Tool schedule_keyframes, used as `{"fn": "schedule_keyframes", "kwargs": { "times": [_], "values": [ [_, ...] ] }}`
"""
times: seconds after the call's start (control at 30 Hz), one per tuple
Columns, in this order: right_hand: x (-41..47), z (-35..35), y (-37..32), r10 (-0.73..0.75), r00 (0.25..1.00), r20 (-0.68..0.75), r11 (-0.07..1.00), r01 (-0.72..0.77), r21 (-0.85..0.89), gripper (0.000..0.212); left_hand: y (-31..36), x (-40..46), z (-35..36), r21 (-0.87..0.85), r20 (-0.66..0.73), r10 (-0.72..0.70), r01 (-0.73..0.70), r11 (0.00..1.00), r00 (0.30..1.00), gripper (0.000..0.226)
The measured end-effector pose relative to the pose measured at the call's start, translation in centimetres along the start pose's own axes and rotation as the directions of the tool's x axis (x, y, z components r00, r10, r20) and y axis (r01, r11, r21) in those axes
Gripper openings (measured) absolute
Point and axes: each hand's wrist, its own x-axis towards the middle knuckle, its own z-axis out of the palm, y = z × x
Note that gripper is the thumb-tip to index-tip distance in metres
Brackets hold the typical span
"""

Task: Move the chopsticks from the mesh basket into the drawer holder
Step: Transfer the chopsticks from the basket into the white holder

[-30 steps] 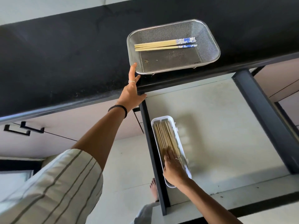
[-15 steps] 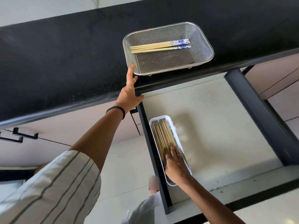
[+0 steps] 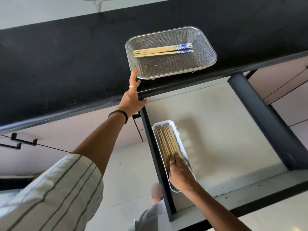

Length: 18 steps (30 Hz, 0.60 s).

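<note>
The left hand is reaching across the black tabletop, fingers spread and holding nothing, one fingertip touching the near corner of the basket. A few chopsticks are lying in the basket. The right hand is pressing flat on the bundle inside the white holder in the open drawer; its fingers are lying extended, seemingly gripping nothing.
</note>
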Motion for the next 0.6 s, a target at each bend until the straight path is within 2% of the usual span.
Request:
{"fn": "schedule_keyframes", "kwargs": {
  "times": [0.23,0.37,0.5,0.6],
  "values": [
    [-0.4,-2.3,-0.3,0.001,0.999,-0.037,0.990,0.004,0.138,0.053,-0.5,0.2,0.2,-0.030,-0.021,0.023,-0.024,0.999,1.000,0.114],
    [-0.3,-7.2,-1.1,-0.090,0.981,-0.172,0.963,0.130,0.238,0.045,-0.9,0.3,0.3,-0.025,-0.032,0.021,-0.022,0.999,0.999,0.113],
    [0.0,-14.4,-1.9,-0.166,0.891,-0.423,0.914,0.300,0.272,0.035,-0.9,0.4,0.5,-0.036,-0.032,0.027,-0.028,0.999,0.999,0.113],
    [1.3,-19.5,-2.5,-0.179,0.776,-0.605,0.889,0.392,0.239,0.030,-1.0,0.3,0.6,-0.063,-0.028,0.041,-0.043,0.997,0.999,0.113]
  ]
}}
